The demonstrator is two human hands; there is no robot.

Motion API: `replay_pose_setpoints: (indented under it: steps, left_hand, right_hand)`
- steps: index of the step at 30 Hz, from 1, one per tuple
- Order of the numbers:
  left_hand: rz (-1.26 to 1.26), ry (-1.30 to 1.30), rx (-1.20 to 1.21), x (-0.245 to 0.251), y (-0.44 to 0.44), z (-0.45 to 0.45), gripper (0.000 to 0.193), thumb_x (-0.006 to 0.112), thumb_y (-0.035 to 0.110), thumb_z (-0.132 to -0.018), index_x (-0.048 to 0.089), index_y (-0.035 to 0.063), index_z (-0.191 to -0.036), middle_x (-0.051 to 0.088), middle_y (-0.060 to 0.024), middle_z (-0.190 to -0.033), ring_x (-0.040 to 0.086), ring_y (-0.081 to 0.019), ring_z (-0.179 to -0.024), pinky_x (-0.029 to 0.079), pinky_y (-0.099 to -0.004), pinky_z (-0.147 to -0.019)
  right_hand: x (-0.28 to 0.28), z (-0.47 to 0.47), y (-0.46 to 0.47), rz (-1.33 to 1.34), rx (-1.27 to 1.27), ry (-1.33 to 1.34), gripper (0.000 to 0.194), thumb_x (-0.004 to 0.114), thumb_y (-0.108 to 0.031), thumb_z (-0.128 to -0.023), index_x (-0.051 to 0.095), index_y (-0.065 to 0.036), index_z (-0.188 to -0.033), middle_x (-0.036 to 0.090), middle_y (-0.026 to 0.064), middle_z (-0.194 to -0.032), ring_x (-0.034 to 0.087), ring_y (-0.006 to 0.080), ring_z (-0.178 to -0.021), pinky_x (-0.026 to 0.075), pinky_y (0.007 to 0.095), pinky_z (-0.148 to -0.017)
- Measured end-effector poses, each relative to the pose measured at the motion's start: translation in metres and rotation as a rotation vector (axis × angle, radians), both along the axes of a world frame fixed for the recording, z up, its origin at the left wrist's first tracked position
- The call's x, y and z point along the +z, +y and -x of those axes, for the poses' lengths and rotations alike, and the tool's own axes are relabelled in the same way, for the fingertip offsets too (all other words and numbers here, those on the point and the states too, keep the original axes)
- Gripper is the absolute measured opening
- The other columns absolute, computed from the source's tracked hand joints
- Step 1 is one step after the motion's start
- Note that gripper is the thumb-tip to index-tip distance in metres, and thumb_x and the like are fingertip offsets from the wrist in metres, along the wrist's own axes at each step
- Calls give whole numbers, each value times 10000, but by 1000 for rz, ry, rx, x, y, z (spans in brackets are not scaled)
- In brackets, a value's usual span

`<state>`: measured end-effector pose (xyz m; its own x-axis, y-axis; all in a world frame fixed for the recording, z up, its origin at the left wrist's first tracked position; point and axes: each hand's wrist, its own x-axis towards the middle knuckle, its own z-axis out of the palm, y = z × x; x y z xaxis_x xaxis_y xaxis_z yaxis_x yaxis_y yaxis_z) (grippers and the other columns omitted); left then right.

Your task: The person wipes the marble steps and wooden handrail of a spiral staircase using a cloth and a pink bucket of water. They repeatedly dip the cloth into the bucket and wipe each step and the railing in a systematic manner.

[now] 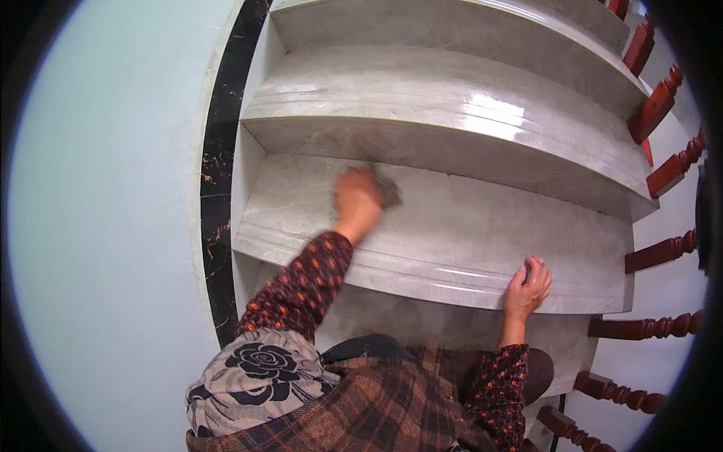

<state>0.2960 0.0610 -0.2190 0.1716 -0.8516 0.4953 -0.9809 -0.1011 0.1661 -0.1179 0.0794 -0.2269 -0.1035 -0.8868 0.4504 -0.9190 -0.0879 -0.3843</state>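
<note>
My left hand (357, 198), blurred, presses a dark grey rag or pad (390, 191) onto a grey marble-look stair tread (452, 226). It is towards the left part of the step, a little in front of the riser (406, 146). Blur hides the exact kind of the rag. Near the front edge of the same tread, to the right, my right hand (526, 291) rests with its fingers curled around a small dark object (527, 272). Most of that object is hidden by the fingers.
Red-brown turned wooden balusters (661, 251) line the stair's right side. A pale wall (113, 226) with a black marble skirting (217, 226) bounds the left. Another glossy tread (395, 85) rises above. My knee (536, 373) is by the lower step.
</note>
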Motion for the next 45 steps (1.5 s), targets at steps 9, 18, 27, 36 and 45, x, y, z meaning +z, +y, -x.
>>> replay_pose_setpoints:
  steps: [9,18,27,36,45]
  left_hand:
    - [-93,-99,-516,5,50,41,471,646,261,-868,609,7,-1263,605,-203,-1313,528,-393,-1278,377,-555,-1107]
    - [-129,-170,585,2,41,-171,351,713,299,-860,696,-18,-1010,586,-185,-1163,513,-379,-1141,434,-502,-920]
    - [115,205,-227,-4,-49,77,199,729,176,-726,671,8,-815,599,-218,-914,566,-406,-935,468,-526,-808]
    - [17,92,-635,-4,-46,87,332,730,198,-816,665,40,-1101,602,-210,-1126,583,-377,-1056,471,-522,-891]
    - [-391,-332,384,10,132,-199,203,551,120,-926,634,-24,-1042,574,-187,-1081,566,-381,-1071,535,-466,-856]
  right_hand:
    - [-2,3,6,42,131,-21,307,632,-67,-830,648,-90,-1135,631,93,-1249,554,338,-1162,407,471,-1009]
    - [5,-6,7,64,70,-30,271,627,-65,-825,645,-101,-1094,634,79,-1218,554,324,-1149,402,461,-995]
    - [5,-2,5,52,39,-11,277,615,-67,-830,641,-105,-1103,629,73,-1199,553,327,-1154,404,470,-995]
    - [4,-2,6,47,101,-20,319,612,-73,-829,653,-107,-1144,633,80,-1241,552,340,-1173,406,488,-1008]
    - [2,-6,5,33,54,-10,298,623,-95,-832,643,-120,-1129,631,75,-1188,559,336,-1127,417,478,-972]
